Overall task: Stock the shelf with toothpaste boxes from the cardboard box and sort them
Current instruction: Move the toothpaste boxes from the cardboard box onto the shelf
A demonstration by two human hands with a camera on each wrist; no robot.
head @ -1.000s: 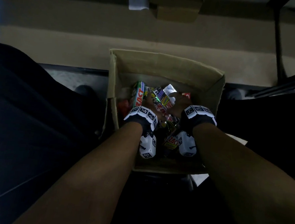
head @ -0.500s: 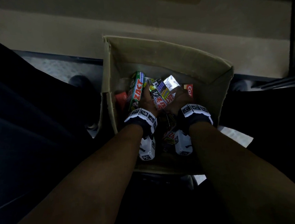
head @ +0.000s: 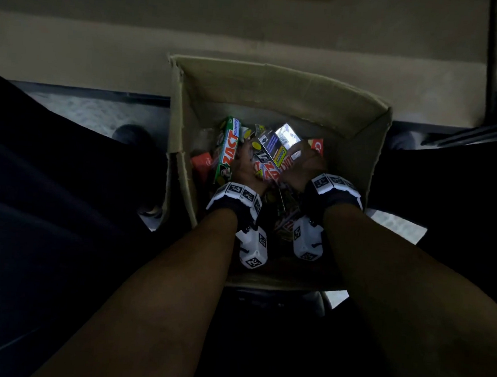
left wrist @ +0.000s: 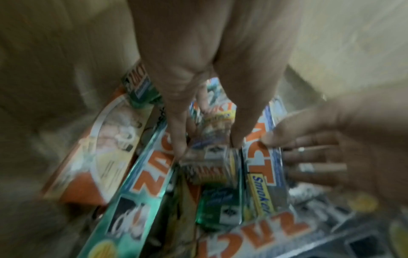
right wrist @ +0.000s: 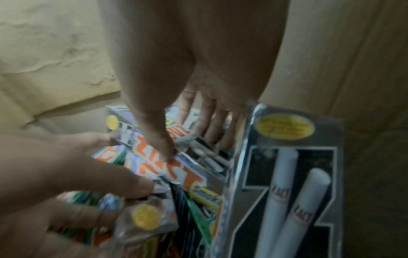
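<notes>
An open cardboard box (head: pixel 278 101) sits on the floor between my legs, holding several toothpaste boxes in a loose heap. Both hands are deep inside it. My left hand (head: pixel 245 162) grips a bundle of silver and blue Zact boxes (head: pixel 270 160) from the left, thumb and finger (left wrist: pixel 176 144) reaching down onto a box end. My right hand (head: pixel 301 162) pinches the same bundle from the right, thumb (right wrist: pixel 161 148) on the silver Zact box (right wrist: pixel 174 171), fingers behind it. A green Zact box (head: pixel 228 148) lies just left of my left hand.
An orange box (head: pixel 201 162) lies against the carton's left wall and a red one (head: pixel 317 144) at the right. A black and silver box (right wrist: pixel 287 174) leans on the right wall. My dark trouser legs flank the carton. A dark rail (head: pixel 484 129) crosses at the right.
My hands have drawn closer together around the silver Zact boxes. My head has come nearer, so the carton looks larger. The other boxes lie as before.
</notes>
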